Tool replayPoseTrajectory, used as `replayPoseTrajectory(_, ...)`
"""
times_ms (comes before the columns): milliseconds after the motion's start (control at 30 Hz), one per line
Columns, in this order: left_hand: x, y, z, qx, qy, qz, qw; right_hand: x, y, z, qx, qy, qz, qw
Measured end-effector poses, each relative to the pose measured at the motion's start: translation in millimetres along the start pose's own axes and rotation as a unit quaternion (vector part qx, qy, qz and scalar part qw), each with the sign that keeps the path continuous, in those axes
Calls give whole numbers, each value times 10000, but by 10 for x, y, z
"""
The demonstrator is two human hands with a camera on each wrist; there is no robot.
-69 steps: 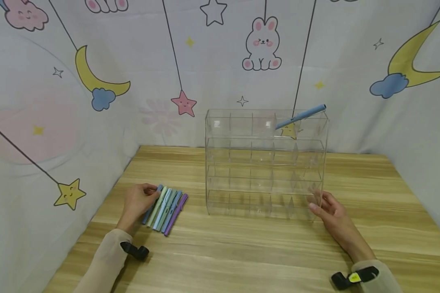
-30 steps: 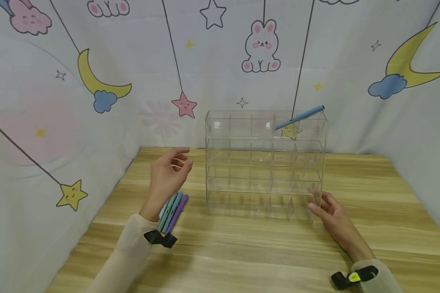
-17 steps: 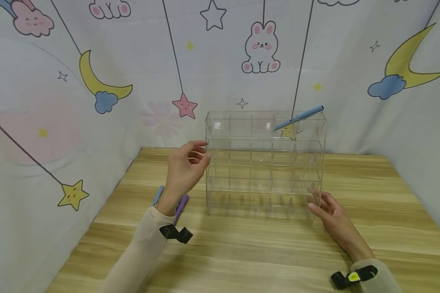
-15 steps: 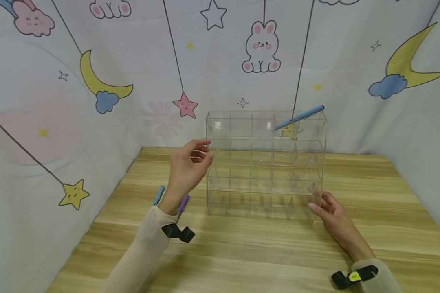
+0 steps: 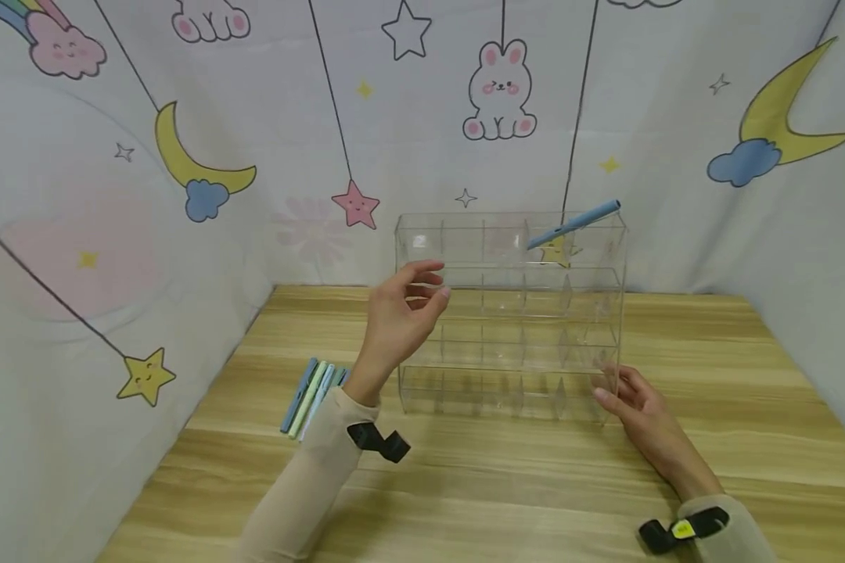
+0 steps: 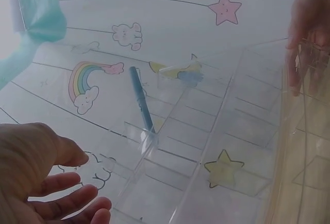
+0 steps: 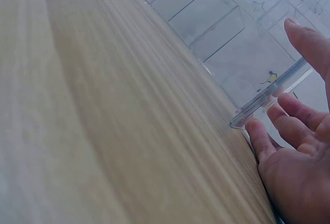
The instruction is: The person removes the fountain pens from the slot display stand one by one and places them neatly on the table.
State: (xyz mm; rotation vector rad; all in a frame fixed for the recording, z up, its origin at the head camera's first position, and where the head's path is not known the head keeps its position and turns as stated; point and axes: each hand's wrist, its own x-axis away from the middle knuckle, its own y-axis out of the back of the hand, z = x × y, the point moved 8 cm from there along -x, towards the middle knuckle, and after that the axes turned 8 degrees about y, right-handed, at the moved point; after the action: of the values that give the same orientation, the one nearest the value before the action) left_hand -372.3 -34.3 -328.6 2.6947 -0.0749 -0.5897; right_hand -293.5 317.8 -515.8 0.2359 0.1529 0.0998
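A clear acrylic rack (image 5: 503, 356) with tiers of small compartments stands upright on the table. One blue pen (image 5: 573, 225) leans slanted in its top tier, right of centre. In front of the rack's left part hovers my left hand (image 5: 403, 317), fingers loosely bent and nothing between them; the left wrist view shows its thumb and fingertips apart. My right hand (image 5: 651, 426) holds the rack's lower right side, thumb at the front and fingers on the outer face of the side wall (image 7: 273, 92). Several pens (image 5: 308, 399) lie side by side at the left, partly hidden by my left forearm.
The wood-grain table (image 5: 507, 500) extends around the rack. A white curtain (image 5: 422, 141) printed with stars, moons and rabbits hangs close behind and at both sides. Black wrist cameras (image 5: 380, 442) are strapped over both sleeves.
My left hand has left the pens on the table and moved right and up to the rack's front. The right hand keeps its place, and the leaning pen has not moved.
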Motion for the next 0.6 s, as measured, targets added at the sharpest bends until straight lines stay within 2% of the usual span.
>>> replayPoseTrajectory(333, -15, -92, -34, -130, -22, -64, 9999, -32, -27, -10, 122, -111, 12, 9999)
replayPoseTrajectory(600, -105, -262, -154, 82, -77, -19, 9999, 2, 34, -35, 319, -124, -32, 9994)
